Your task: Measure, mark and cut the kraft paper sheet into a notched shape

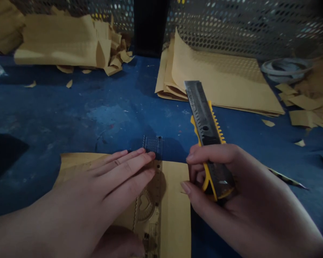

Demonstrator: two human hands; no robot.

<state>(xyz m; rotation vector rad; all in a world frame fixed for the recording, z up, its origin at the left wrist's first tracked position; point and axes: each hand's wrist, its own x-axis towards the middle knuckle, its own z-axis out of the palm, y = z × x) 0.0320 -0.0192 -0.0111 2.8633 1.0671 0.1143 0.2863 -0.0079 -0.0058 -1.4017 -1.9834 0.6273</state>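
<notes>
A: Left hand (104, 190)?
B: Fingers out flat, close together, pressed on a clear ruler (157, 200).
A: Ruler's position?
B: Lengthwise over a brown paper sheet (177, 208), far end overhanging the sheet's edge onto the blue bench (80, 114).
A: Right hand (239, 182)?
B: Curled round a black-and-yellow cutter (201, 114), top end pointing away from the wearer. Just right of the sheet.
A: Beyond?
B: Folded brown paper (218, 79); scraps (307, 104) far right.
</notes>
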